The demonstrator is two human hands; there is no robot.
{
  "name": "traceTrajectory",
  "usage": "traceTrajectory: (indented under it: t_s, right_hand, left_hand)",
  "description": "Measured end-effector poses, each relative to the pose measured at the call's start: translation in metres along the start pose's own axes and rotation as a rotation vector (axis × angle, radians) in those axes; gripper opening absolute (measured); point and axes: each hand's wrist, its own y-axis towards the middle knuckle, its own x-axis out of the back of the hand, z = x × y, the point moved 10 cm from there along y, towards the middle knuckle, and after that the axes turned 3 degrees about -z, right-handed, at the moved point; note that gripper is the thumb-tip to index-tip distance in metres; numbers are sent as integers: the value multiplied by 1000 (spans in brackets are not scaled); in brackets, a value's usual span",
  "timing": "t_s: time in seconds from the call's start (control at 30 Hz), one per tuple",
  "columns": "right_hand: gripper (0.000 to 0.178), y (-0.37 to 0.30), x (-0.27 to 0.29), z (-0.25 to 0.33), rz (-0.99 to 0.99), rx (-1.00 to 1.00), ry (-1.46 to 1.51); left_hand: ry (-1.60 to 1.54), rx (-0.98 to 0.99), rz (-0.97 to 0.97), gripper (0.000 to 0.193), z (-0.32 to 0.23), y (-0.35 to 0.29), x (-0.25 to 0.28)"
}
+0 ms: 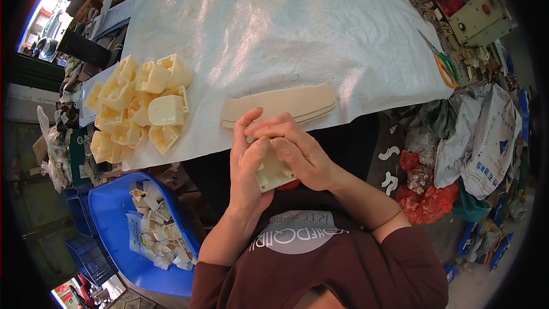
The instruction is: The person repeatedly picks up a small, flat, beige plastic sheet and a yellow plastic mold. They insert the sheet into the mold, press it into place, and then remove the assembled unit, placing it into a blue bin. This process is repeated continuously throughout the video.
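Observation:
Close to my chest, at the near edge of the table, both hands close on a cream plastic part (273, 176) with small posts along its lower edge. My left hand (245, 174) grips its left side with the thumb on top. From the right, my right hand (306, 157) curls its fingers over the part's upper end and hides much of it. Just beyond my fingertips lies a small stack of curved beige strips (280, 103). At the table's left sits a heap of hollow cream plastic parts (140, 103), piled on each other.
White sheeting (274, 28) covers the table. Scissors (443, 66) with orange and green handles lie at its right edge. A blue tub (108, 223) of plastic pieces stands at lower left. White sacks (486, 143) and red bags (426, 200) crowd the right side.

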Motion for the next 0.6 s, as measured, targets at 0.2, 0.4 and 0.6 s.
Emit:
traceTrajectory:
  t_s: [0.2, 0.4, 0.6]
  right_hand:
    - [56, -12, -12, 1, 27, 58, -113]
    - [70, -10, 0, 18, 30, 104, -230]
    - [76, -5, -17, 60, 141, 374, -1010]
  left_hand:
    - [-181, 59, -1, 38, 2, 6, 14]
    - [-455, 125, 292, 58, -2, 4, -1]
    - [199, -49, 30, 68, -17, -5, -6]
